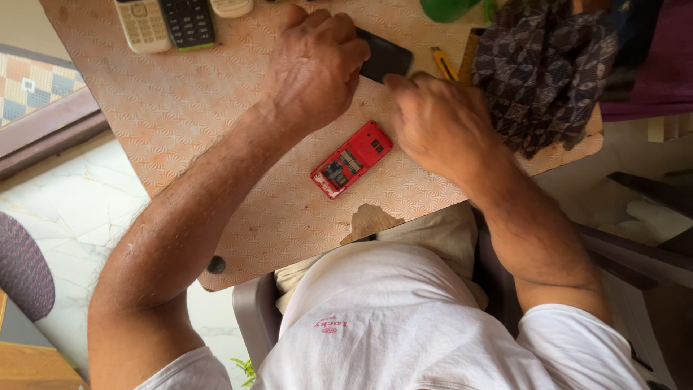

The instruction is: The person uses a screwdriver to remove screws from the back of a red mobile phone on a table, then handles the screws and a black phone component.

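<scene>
My left hand (315,65) is closed around a flat black object (385,57), perhaps a phone back cover or battery, held just above the patterned orange table (173,108). My right hand (437,123) rests fingers-down beside it, its fingertips touching the black object's lower edge. A red phone body (351,159) with its back cover off lies face down on the table below and between both hands, with its inner compartment showing.
Three keypad phones (180,22) lie at the table's far left edge. A dark patterned cloth (541,65) is heaped at the right, with a yellow-handled tool (444,63) and a green object (447,9) beside it. The table's laminate is chipped (369,220) near me.
</scene>
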